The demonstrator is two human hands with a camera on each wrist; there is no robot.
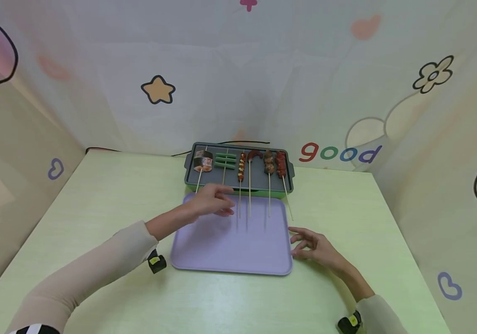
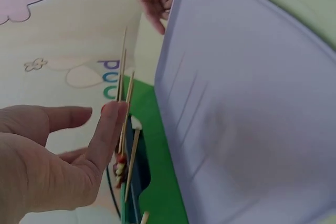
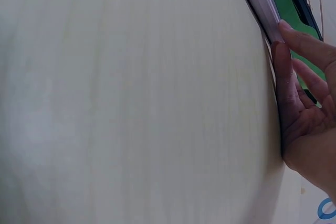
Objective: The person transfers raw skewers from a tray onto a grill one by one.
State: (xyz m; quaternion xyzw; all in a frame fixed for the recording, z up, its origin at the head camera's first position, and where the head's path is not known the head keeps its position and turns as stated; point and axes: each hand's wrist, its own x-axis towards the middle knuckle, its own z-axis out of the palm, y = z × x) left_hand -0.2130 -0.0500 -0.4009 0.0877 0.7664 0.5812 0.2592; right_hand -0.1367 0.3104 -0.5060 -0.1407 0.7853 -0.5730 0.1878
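Note:
My left hand (image 1: pixel 213 200) hovers above the upper left of a lilac tray (image 1: pixel 238 250), near the skewer sticks. Its fingers reach forward with the thumb apart, and nothing lies between them in the left wrist view. At the tray's right edge is my right hand (image 1: pixel 315 248), fingers loosely bent, fingertips right at the rim in the right wrist view. Behind the tray, a dark grill pan (image 1: pixel 259 183) on a green base holds several skewers: a thick rolled piece (image 1: pixel 203 161), green stalks (image 1: pixel 225 160), a narrow red-and-yellow one (image 1: pixel 241 168), a curled dark-red piece (image 1: pixel 255 155) and two meat skewers (image 1: pixel 269 163).
The skewer sticks (image 1: pixel 269 199) overhang the pan's front edge and the tray's back edge. A pale yellow-green table (image 1: pixel 117 195) lies beneath everything. Printed cloth walls (image 1: pixel 230 93) enclose it at the back and sides, and a black cord (image 1: pixel 242 141) runs behind the pan.

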